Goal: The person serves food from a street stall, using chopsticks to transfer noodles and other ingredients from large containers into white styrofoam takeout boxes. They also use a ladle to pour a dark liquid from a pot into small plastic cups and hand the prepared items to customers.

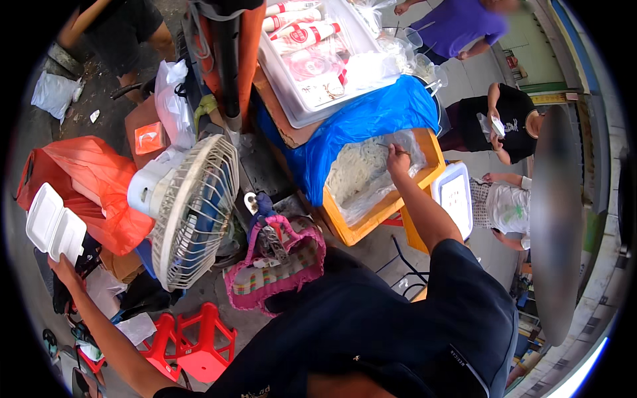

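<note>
My left hand (67,274) holds an open white foam clamshell box (54,221) out at the far left, its lid folded back; no food shows in it. My right hand (398,160) is over a yellow crate (348,232) at the centre right, closed around a thin utensil (382,145) that is mostly hidden by the fingers. A clear plastic liner (375,201) lines the crate, and a mass of pale, noodle-like strands (356,161) lies inside. Blue plastic sheeting (368,112) is draped over the crate's far side.
A caged electric fan (196,214) stands between my arms, beside an orange plastic bag (99,184). A pink-trimmed plaid bag (276,278) hangs near my waist. Beyond the crate sits a white tub (298,112) of packaged goods. Red stools (206,343) stand lower left. Several people are nearby.
</note>
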